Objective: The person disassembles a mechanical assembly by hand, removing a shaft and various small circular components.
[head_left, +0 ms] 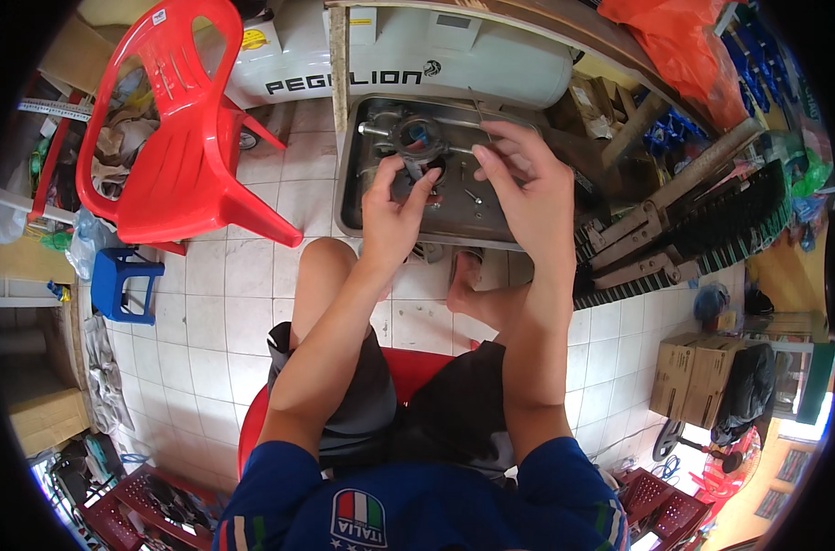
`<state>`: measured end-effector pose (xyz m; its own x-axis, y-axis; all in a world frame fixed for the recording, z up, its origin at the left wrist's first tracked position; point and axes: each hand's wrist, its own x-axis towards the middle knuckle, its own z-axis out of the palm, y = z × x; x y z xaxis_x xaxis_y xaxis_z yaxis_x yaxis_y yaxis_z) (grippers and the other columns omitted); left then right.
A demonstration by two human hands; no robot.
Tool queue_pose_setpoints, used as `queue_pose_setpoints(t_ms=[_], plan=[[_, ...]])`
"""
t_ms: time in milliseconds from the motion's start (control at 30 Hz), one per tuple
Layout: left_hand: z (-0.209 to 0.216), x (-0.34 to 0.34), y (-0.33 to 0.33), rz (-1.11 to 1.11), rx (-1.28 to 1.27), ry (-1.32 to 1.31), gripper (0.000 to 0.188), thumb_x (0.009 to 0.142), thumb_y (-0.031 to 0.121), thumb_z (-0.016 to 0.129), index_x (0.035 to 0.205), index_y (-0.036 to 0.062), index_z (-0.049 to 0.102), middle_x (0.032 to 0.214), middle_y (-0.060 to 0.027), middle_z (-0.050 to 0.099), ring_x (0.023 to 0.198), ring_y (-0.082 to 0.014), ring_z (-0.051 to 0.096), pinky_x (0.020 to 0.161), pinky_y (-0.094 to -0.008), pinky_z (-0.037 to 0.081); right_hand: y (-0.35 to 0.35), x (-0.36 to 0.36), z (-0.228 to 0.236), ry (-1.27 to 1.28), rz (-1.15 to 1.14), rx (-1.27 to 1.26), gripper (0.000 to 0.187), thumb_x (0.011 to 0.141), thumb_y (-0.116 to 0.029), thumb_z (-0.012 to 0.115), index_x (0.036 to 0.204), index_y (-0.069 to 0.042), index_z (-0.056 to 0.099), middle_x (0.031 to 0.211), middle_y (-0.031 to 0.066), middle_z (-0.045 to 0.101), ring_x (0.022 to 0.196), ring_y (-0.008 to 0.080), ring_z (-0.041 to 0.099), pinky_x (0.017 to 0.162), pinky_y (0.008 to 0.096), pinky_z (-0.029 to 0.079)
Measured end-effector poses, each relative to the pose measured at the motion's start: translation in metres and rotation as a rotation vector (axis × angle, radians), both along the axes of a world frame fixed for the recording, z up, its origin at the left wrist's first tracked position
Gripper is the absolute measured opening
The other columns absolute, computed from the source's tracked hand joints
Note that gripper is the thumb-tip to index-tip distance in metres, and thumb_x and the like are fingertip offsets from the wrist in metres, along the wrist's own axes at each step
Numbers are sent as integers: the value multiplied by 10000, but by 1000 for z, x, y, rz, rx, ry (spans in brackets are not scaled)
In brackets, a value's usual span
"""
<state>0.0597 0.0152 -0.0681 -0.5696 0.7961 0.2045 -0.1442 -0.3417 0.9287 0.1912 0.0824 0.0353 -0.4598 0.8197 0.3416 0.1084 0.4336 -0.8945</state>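
Note:
My left hand (394,213) grips a dark round metal part (420,136) with a ring-shaped opening, held above a shallow metal tray (355,184) on the floor. My right hand (523,179) is raised beside it, its fingers pinching a thin metal rod or wire (478,108) that points up and away. Small bolts and a shiny bar lie in the tray under the hands. I sit on a red seat (416,369), knees apart, a bare foot (465,280) by the tray's near edge.
A red plastic chair (174,138) stands at left, with a small blue stool (124,283) below it. A white tank (417,55) lies behind the tray. Black toothed metal bars (684,239) lie at right, with cardboard boxes (698,372) and red crates (142,505) nearer.

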Motion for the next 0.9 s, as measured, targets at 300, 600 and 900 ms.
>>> queue_pose_setpoints(t_ms=[300,600,900], plan=[[0,1,0,15,31,60,256,904,4,662,1152,12,594,1080,-61,631,897,-107,629,695,-284,613,7,10,7,-65,-53,4,357,838,-51,735,1182,-52,642,969,109,696,814,160,679,738,281,549],[0,-5,1,10,41,60,220,911,-13,644,1106,-7,541,1083,-83,571,967,-158,620,703,-294,632,14,13,-3,51,86,55,422,770,53,729,1175,-33,647,1087,97,698,960,169,679,856,298,553],[-1,-3,1,4,35,73,235,899,-10,658,1126,-9,595,1039,-67,633,880,-112,642,711,-268,605,7,6,-2,-10,-11,39,290,854,-48,712,1139,-43,660,914,112,716,833,182,704,755,280,549]])
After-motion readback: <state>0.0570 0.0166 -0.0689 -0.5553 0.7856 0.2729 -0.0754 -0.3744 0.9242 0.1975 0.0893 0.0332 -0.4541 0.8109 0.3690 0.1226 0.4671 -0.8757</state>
